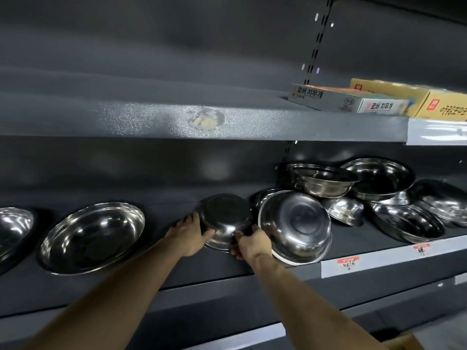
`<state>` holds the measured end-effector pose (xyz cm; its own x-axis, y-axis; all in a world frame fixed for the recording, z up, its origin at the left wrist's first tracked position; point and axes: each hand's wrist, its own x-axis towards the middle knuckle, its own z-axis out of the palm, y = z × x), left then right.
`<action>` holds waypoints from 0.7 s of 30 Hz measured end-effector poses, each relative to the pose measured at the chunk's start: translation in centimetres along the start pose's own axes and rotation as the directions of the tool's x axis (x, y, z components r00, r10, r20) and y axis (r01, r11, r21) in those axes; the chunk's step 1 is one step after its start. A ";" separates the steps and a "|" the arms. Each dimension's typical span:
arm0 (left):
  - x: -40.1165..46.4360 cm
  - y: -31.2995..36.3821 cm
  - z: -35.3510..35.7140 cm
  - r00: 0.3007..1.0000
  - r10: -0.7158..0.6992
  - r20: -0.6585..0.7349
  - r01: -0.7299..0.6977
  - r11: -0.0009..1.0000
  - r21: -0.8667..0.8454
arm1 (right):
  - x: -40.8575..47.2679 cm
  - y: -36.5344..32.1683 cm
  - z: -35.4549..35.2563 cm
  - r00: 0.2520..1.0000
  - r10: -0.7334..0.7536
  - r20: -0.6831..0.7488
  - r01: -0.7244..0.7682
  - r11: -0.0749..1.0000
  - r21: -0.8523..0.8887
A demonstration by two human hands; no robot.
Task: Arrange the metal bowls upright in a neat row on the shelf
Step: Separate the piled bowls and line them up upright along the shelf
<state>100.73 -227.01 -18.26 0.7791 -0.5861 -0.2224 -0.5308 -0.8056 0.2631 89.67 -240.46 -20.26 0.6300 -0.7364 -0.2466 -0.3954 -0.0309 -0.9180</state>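
Observation:
A small metal bowl is tilted with its underside toward me at the middle of the dark shelf. My left hand grips its left rim and my right hand grips its lower right rim. Left of it an upright wide bowl leans toward me, and another bowl sits at the far left edge. Right of my hands a bowl lies on its side showing its base, in front of a jumbled pile of several bowls.
An upper shelf overhangs the bowls and carries cardboard boxes at the right. Price labels run along the shelf's front edge. A lower shelf edge and a cardboard corner show at the bottom right.

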 end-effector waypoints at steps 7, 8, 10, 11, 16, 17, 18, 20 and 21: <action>0.4 0.2 0.3 0.996 -0.085 0.012 0.082 0.899 -0.430 | 0.4 0.0 0.9 0.993 -0.031 -0.114 0.024 0.998 -0.062; 0.2 0.2 0.2 0.996 -0.091 0.011 0.086 0.884 -0.460 | 0.5 0.0 1.0 0.990 -0.037 -0.138 0.025 0.996 -0.088; -0.2 0.2 -0.1 0.995 -0.104 0.000 0.090 0.864 -0.496 | 0.4 -0.3 1.2 0.985 -0.052 -0.167 0.033 0.993 -0.113; -0.5 0.1 -0.2 0.993 -0.120 -0.012 0.098 0.856 -0.507 | 0.3 -0.4 1.4 0.986 -0.060 -0.157 0.041 0.992 -0.118; -2.3 -0.7 -1.5 0.969 -0.196 -0.151 0.080 0.827 -0.556 | -1.0 -1.0 2.7 0.985 -0.092 -0.149 0.082 0.994 -0.072; -2.7 -0.9 -1.8 0.962 -0.203 -0.181 0.066 0.820 -0.568 | -1.3 -1.2 2.9 0.983 -0.092 -0.157 0.085 0.995 -0.049; -3.2 -1.2 -2.0 0.955 -0.211 -0.211 0.050 0.811 -0.583 | -1.6 -1.4 3.1 0.981 -0.097 -0.166 0.093 0.995 -0.035; -4.0 -1.7 -2.3 0.942 -0.209 -0.264 0.002 0.788 -0.616 | -2.5 -1.8 3.3 0.975 -0.134 -0.176 0.131 0.991 -0.028; -4.4 -1.9 -2.4 0.937 -0.199 -0.287 -0.028 0.776 -0.630 | -3.1 -2.0 3.2 0.970 -0.159 -0.182 0.159 0.987 -0.015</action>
<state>99.12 -222.67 -15.53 0.9315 -0.3637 0.0083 -0.2234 -0.5537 0.8022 90.68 -235.95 -18.71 0.5522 -0.8329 -0.0369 -0.3002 -0.1573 -0.9408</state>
